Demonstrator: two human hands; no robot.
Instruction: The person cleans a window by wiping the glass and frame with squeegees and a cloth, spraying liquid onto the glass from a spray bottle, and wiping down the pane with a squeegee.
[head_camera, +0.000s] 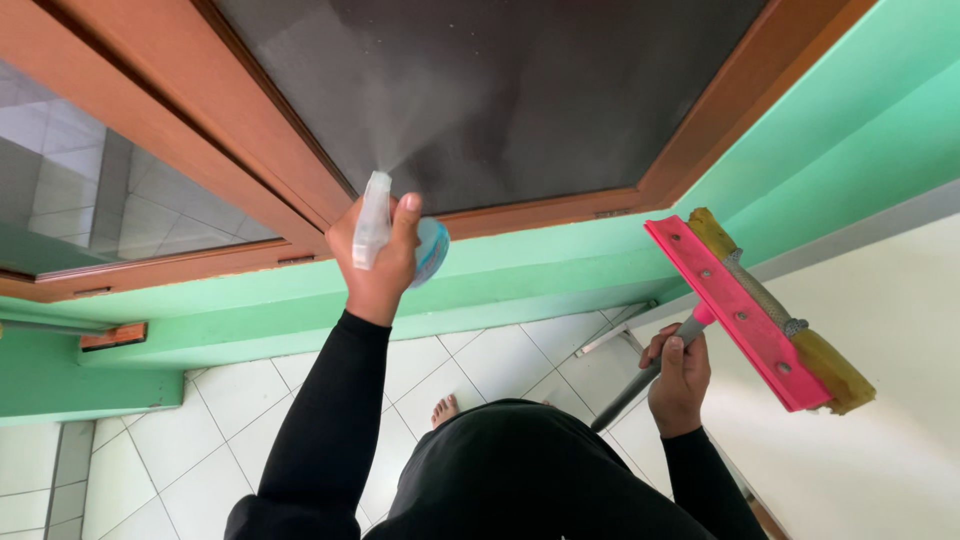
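L hand (378, 262) wrapped tight round spray bottle (372, 222), upright, nozzle aimed far at dark window pane (520, 90), mist showing; pale blue label band on bottle's right. R hand (679, 378) fully closed on grey handle of pink squeegee (745, 315), head's long axis running far-left to near-right.

The spray bottle (375, 218) sits in the left hand (378, 262), raised directly in front of the window pane (500, 90), with its nozzle toward the glass. The window frame (300, 170) runs around the pane, above the wall ledge (480, 280). The squeegee (755, 315) is in the right hand (680, 378), to the right of the bottle, below the frame's corner. The tiled floor (200, 440) lies beneath both arms.
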